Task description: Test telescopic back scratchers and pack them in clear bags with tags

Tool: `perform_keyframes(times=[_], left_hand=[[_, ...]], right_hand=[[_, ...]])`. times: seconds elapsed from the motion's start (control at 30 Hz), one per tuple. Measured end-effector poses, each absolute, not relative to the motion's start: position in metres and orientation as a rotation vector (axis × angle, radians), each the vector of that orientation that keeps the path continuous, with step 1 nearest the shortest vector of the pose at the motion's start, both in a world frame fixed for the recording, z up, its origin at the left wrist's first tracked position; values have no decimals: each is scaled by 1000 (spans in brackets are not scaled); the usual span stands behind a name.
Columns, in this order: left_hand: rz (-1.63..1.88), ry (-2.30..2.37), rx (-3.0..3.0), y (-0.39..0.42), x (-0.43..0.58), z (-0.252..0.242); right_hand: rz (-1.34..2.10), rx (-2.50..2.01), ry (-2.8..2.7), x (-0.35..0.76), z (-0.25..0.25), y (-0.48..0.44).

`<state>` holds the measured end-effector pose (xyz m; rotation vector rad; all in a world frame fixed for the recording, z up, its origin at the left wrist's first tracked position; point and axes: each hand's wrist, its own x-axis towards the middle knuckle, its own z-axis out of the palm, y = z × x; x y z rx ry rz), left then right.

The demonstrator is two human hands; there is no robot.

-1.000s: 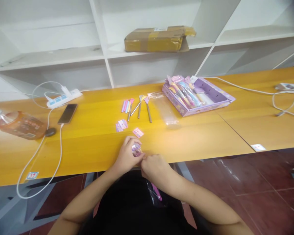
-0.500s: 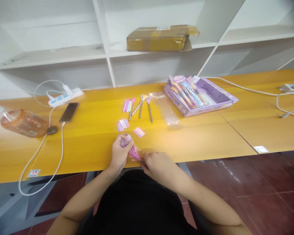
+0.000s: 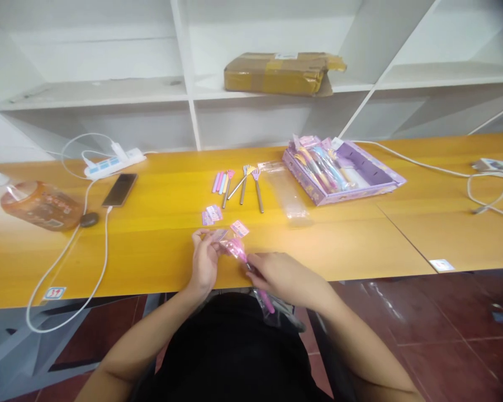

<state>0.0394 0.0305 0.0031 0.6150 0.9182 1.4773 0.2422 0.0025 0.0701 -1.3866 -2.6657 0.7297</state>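
My left hand (image 3: 204, 258) pinches the small pink card top of a clear plastic sleeve (image 3: 231, 245) at the near edge of the yellow table (image 3: 159, 234). My right hand (image 3: 276, 273) is closed around the sleeve's middle, where a pink-handled tool (image 3: 265, 298) sits inside it and sticks out below the table edge. Just beyond my hands lie small pink cards (image 3: 212, 215) and one more pink card (image 3: 239, 228). Farther back lie several small rake-headed tools and pastel sticks (image 3: 237, 183) and an empty clear sleeve (image 3: 287, 192).
A purple box (image 3: 366, 181) of packaged tools sits at the back right. At the left are a tea bottle (image 3: 39, 204), a phone (image 3: 119, 190), a power strip (image 3: 113, 163) and cables. White shelves behind hold a cardboard parcel (image 3: 280, 72). Another cable (image 3: 486, 190) lies far right.
My left hand has lifted the sleeve's card end up and away from the right hand, stretching the sleeve out. The pink handle shows below the table edge again.
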Motion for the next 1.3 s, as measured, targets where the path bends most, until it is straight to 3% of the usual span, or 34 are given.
perform_keyframes(times=[0.13,0.2,0.43,0.53,0.63,0.8,1.03,1.3], left_hand=[[1440,866,640,31,35,2],[1427,873,645,30,35,2],[1374,856,699,29,34,2],[1362,863,710,28,33,2],[1351,857,710,28,33,2],[1328,871,731,26,34,2],[1296,869,774,25,33,-2],[1231,888,817,24,35,-1]], right_hand=[[1024,-1296,-2370,284,84,28],[943,-1387,-2231,311,102,44],[-188,-2042,-1729,401,163,128],[-274,-2268,-1624,418,145,176],[9,-2330,-1644,421,102,207],[108,-2244,-1611,426,46,213],[176,-2090,-1531,441,30,206],[-144,-2025,-1512,447,22,201]])
